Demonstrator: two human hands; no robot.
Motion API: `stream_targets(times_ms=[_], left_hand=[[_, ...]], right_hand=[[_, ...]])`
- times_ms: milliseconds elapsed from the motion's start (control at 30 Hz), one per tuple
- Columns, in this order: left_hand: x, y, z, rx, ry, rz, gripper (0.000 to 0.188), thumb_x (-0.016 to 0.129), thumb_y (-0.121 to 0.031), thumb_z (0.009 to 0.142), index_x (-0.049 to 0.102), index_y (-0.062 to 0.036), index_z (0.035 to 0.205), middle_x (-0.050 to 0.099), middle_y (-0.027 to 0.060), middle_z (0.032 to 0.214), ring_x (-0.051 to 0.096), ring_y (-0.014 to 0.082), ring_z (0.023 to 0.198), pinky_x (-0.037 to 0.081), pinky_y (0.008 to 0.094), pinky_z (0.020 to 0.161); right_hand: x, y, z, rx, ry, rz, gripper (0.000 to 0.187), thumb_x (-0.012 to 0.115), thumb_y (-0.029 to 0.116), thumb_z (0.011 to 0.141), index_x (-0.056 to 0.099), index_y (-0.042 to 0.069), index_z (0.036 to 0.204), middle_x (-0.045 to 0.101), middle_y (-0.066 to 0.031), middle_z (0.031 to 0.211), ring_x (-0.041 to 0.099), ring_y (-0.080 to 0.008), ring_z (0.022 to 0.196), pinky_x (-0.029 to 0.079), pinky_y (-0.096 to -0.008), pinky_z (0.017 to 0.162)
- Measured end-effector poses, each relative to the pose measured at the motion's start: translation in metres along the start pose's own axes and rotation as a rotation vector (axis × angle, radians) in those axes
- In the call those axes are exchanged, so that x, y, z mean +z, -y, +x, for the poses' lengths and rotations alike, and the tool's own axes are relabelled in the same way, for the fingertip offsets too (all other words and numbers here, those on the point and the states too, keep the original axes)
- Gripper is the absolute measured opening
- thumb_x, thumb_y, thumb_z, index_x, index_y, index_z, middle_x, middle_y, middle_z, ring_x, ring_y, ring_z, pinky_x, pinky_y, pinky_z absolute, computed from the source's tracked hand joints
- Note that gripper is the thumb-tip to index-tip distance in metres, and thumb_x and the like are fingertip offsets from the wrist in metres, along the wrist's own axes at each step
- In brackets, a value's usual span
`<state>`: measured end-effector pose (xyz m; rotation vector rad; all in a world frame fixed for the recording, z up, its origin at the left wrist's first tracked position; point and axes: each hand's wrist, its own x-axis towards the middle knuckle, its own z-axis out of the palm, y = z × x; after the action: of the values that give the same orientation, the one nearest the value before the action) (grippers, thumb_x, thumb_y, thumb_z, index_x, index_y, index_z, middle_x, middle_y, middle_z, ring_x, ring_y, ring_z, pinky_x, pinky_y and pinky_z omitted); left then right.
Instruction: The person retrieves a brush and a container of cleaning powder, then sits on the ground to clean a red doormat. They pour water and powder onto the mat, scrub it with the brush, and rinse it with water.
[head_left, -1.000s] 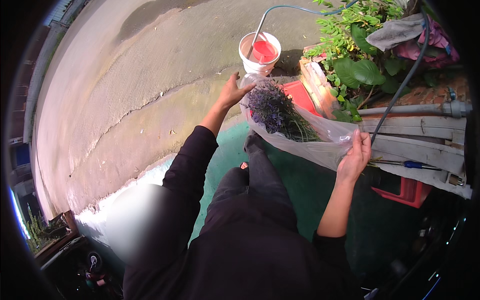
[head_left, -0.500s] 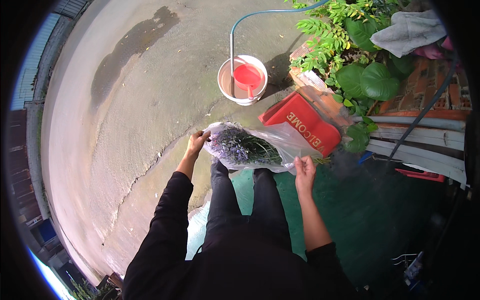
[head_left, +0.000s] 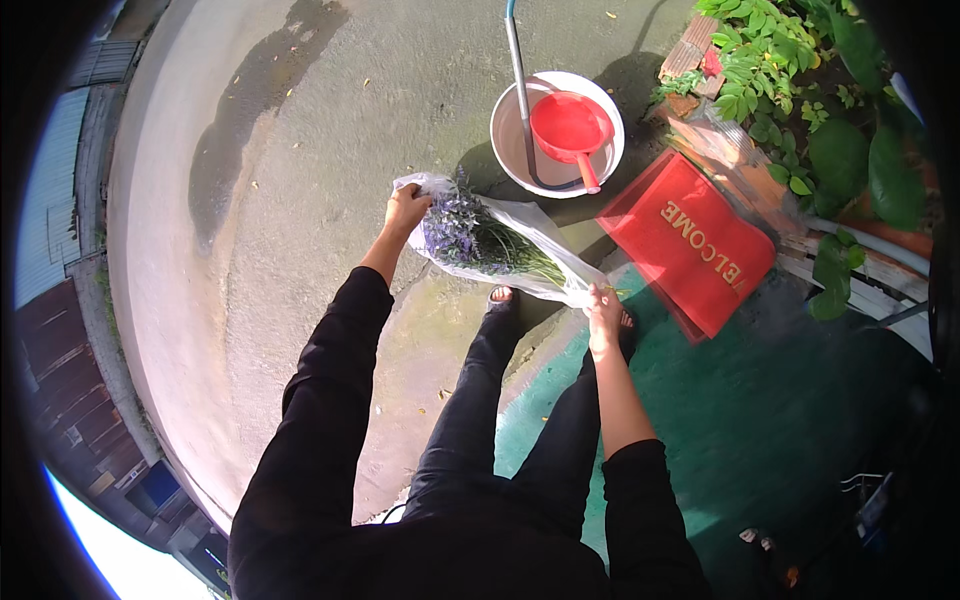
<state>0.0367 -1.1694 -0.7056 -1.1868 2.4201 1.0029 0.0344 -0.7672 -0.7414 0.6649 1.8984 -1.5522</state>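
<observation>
A bunch of purple flowers [head_left: 457, 232] with green stems lies inside a translucent white plastic bag [head_left: 520, 216], stretched between my hands in front of my legs. The blossoms point left and the stems run right. My left hand [head_left: 408, 209] is closed on the bag's edge at the blossom end. At the stem end, my right hand [head_left: 603, 308] pinches the other side of the bag. Beyond the bag stands a white bucket [head_left: 503, 160] holding water, with a red dipper [head_left: 570, 124] and the end of a hose [head_left: 520, 75] in it.
Right of the bucket a red doormat [head_left: 700, 235] lies over bricks and the floor. Leafy plants [head_left: 765, 60] grow behind a brick edging at the upper right. Green flooring [head_left: 740, 420] meets grey concrete [head_left: 330, 130], which has a dark wet patch.
I have stepped forward, so the bucket and doormat appear closer and further right. The bag stays between my hands and now slopes down to the right.
</observation>
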Motion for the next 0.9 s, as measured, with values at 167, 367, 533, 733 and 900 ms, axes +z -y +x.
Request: stream_targets(times_ms=[167, 367, 533, 733, 900], left_hand=[[0.01, -0.046, 0.074, 0.169, 0.066, 0.111, 0.045, 0.06, -0.028, 0.072, 0.059, -0.002, 0.108, 0.062, 0.0139, 0.106, 0.058, 0.0243, 0.099, 0.044, 0.032, 0.085], [0.028, -0.105, 0.059, 0.354, 0.116, 0.001, 0.046, 0.058, -0.032, 0.077, 0.054, -0.0072, 0.117, 0.053, 0.0156, 0.12, 0.05, 0.03, 0.113, 0.039, 0.0354, 0.094], [0.029, -0.053, 0.017, 0.247, 0.182, -0.058, 0.045, 0.059, -0.028, 0.078, 0.055, -0.0063, 0.116, 0.056, 0.0168, 0.116, 0.051, 0.029, 0.112, 0.039, 0.0355, 0.094], [0.058, -0.019, -0.055, 0.08, 0.31, 0.097, 0.039, 0.056, -0.018, 0.079, 0.054, -0.002, 0.115, 0.061, 0.0154, 0.109, 0.058, 0.0243, 0.101, 0.044, 0.0327, 0.087], [0.093, 0.012, -0.109, 0.145, 0.434, 0.463, 0.037, 0.055, -0.027, 0.073, 0.061, -0.012, 0.106, 0.064, 0.014, 0.1, 0.06, 0.029, 0.097, 0.046, 0.0367, 0.086]], right_hand=[[0.035, -0.001, 0.048, 0.32, -0.077, 0.315, 0.023, 0.054, 0.025, 0.089, 0.05, 0.003, 0.095, 0.059, -0.0068, 0.085, 0.059, -0.0166, 0.076, 0.05, -0.0315, 0.068], [0.03, -0.008, 0.105, 0.343, -0.177, 0.363, 0.029, 0.057, 0.027, 0.087, 0.052, 0.0, 0.097, 0.059, -0.0109, 0.092, 0.059, -0.022, 0.084, 0.052, -0.0393, 0.073], [0.014, 0.007, 0.093, 0.327, -0.016, 0.331, 0.04, 0.06, 0.031, 0.084, 0.051, 0.004, 0.112, 0.052, -0.0095, 0.114, 0.049, -0.0219, 0.105, 0.044, -0.0394, 0.081], [-0.067, 0.014, -0.001, 0.243, -0.038, 0.394, 0.06, 0.06, 0.028, 0.082, 0.035, 0.003, 0.13, 0.038, -0.0134, 0.132, 0.033, -0.0299, 0.125, 0.034, -0.046, 0.098], [-0.16, -0.038, -0.116, 0.317, -0.389, 0.402, 0.031, 0.057, 0.023, 0.083, 0.053, 0.006, 0.109, 0.052, -0.0058, 0.106, 0.05, -0.0211, 0.098, 0.046, -0.0391, 0.08]])
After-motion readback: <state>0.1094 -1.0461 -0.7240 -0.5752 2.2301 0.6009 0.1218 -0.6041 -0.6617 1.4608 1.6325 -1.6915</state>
